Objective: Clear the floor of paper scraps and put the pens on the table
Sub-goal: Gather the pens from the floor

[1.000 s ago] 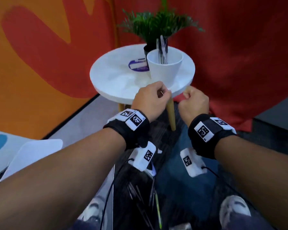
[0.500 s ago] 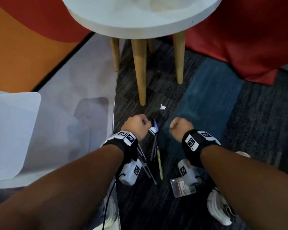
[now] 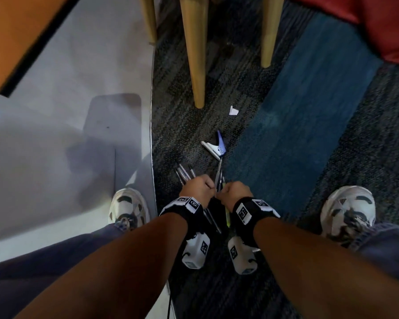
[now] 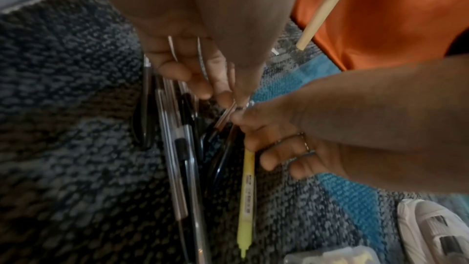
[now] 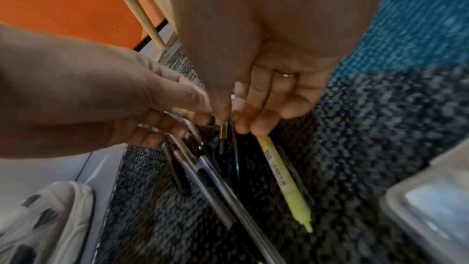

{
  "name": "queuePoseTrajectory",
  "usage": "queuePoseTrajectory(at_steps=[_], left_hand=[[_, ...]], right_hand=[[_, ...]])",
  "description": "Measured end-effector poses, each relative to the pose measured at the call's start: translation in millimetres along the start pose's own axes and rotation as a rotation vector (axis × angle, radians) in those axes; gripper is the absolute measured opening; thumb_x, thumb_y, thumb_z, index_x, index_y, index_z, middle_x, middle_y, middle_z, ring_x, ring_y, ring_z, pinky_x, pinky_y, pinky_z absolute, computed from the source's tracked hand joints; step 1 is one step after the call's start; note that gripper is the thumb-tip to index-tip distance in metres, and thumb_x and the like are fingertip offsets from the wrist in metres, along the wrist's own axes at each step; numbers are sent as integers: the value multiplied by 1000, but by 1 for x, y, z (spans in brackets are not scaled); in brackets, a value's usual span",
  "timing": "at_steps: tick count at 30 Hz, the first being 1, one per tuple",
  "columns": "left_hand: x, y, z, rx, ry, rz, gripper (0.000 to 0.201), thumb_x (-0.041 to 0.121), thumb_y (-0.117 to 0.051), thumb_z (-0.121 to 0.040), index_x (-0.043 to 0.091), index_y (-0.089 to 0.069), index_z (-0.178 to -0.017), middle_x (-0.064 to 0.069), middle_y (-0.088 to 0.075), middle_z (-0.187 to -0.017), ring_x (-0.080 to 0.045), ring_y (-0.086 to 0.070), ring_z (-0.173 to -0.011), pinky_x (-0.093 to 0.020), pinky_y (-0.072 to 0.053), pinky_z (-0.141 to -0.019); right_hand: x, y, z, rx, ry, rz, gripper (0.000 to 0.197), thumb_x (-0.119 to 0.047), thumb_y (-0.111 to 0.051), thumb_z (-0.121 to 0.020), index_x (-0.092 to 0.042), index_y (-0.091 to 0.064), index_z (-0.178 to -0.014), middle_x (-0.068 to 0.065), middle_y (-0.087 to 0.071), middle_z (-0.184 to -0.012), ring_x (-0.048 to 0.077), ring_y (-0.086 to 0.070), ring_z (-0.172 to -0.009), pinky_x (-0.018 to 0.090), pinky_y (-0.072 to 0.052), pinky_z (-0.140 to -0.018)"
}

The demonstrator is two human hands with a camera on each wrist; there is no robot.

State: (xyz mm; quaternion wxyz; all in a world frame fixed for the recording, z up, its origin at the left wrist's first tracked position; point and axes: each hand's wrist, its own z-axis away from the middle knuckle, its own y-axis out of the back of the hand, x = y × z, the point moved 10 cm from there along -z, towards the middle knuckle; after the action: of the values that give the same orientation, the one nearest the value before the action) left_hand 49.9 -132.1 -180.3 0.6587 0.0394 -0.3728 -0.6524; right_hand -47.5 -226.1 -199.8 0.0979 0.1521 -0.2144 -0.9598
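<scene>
The scene is viewed from above by the head camera, which is aimed steeply down past both forearms at the carpet (image 3: 274, 139), with the table legs (image 3: 195, 54) at the top edge and a shoe (image 3: 348, 210) at either side. The left wrist camera is held close above the carpet and is pointed along the left hand (image 4: 193, 51) onto the pens (image 4: 182, 158); the right hand (image 4: 304, 138) is taken in from the side. The right wrist camera is held equally close and is pointed along the right hand from the opposite side. The pens, the yellow highlighter (image 5: 284, 184) and both hands are shared by all three views.
</scene>
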Motion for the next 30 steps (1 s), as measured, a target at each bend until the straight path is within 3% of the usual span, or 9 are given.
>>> queuePoseTrajectory(at_steps=[2, 5, 9, 14, 23, 26, 30], left_hand=[[-5, -6, -2, -20, 11, 7, 7, 19, -62, -85, 23, -59, -89, -1, -67, -85, -24, -64, -83, -36, -54, -77], [1, -16, -5, -64, -69, -116, 22, 13, -51, -87, 24, -52, -106, -4, -67, -92, -28, -63, -86, -40, -53, -77], [21, -21, -3, -45, -273, -258, 30, 13, -52, -82, 23, -52, -110, -7, -50, -103, -31, -54, -95, -39, -48, -75], [30, -23, -10, -115, -360, -438, 40, 6, -50, -84, 25, -59, -117, -4, -48, -110, -26, -41, -105, -34, -40, -78], [38, -20, -14, -58, -418, -498, 27, 9, -52, -88, 24, -63, -108, -1, -52, -105, -24, -41, -104, -34, -43, -81], [38, -16, -15, -63, -441, -527, 23, 9, -53, -89, 24, -62, -105, -2, -48, -106, -23, -39, -104, -34, -41, -82], [55, -11, -9, -44, -531, -573, 19, 14, -62, -84, 27, -62, -98, 0, -41, -107, -21, -35, -102, -30, -32, -79]], right_hand=[[-1, -1, -3, 29, -24, 12, 32, -42, -68, -81, -10, -67, -84, 12, -70, -96, 29, -66, -87, 31, -53, -74], [-5, 3, -6, 84, -27, 137, 40, -48, -66, -80, -13, -67, -99, 12, -66, -104, 31, -64, -94, 37, -54, -78], [-10, 15, -2, 180, 51, 227, 33, -41, -64, -86, -15, -60, -105, 12, -66, -106, 32, -64, -100, 37, -49, -74], [-6, 26, 4, 271, 97, 190, 27, -32, -60, -89, -15, -49, -105, 14, -65, -99, 34, -64, -95, 37, -46, -70], [-6, 30, 6, 318, 182, 232, 41, -31, -56, -85, -18, -37, -119, 11, -65, -90, 34, -65, -87, 37, -40, -64], [-6, 36, 9, 293, 200, 170, 21, -31, -54, -86, -20, -45, -102, 6, -56, -80, 33, -62, -83, 33, -39, -63], [-5, 55, 14, 305, 213, 68, 15, -31, -47, -92, -23, -59, -97, 11, -66, -96, 34, -61, -91, 34, -46, -72]])
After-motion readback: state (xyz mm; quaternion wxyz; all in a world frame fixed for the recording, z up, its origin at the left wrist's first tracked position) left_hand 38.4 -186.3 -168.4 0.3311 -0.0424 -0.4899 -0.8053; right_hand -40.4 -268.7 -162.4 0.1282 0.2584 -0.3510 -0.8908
